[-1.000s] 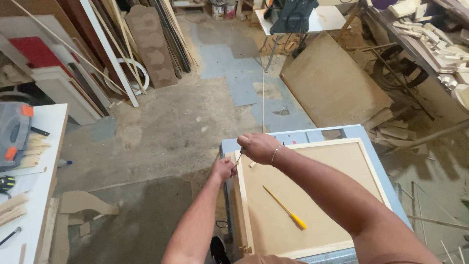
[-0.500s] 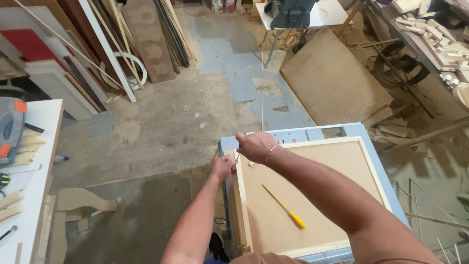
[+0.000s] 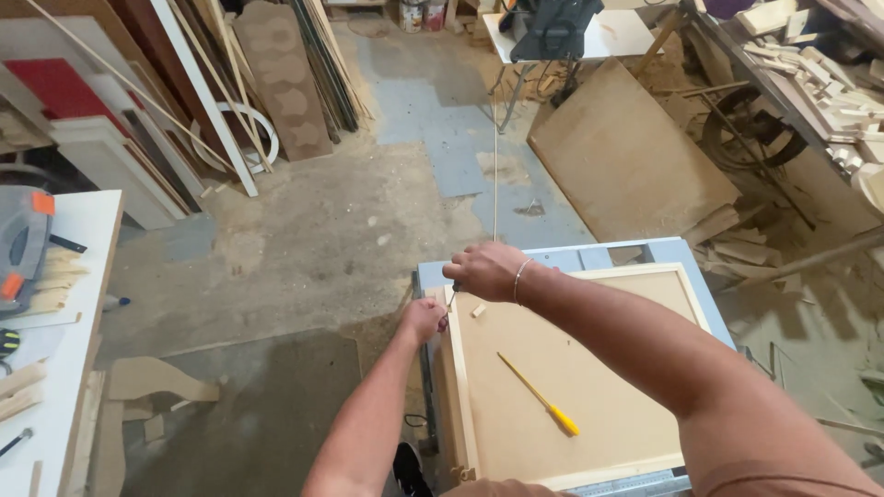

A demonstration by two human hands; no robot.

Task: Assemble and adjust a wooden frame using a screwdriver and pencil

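**Hands at the corner of a framed panel on a workshop table**

The dusty concrete workshop floor [image 3: 304, 230] fills most of the view, with boards and strips leaning along the far left. A large brown fibreboard sheet [image 3: 622, 156] lies on the floor near the upper right. A grey-blue metal work table [image 3: 603, 258] stands at lower centre and carries a shallow rectangular panel of brown hardboard edged with a pale wooden frame [image 3: 562, 387]. A white bench [image 3: 78, 276] occupies the left edge.

The right hand [image 3: 483, 270] is closed into a fist above the far-left corner of the frame and grips a thin dark tool [image 3: 451, 297], which points down at that corner; the tool's type cannot be determined. The left hand [image 3: 424, 319] is curled just beside the frame's left edge, directly below the tool tip; whether it holds anything cannot be determined.

A yellow-handled screwdriver [image 3: 539, 396] lies loose on the hardboard, apart from both hands. A small wooden block [image 3: 478, 310] rests near the corner.
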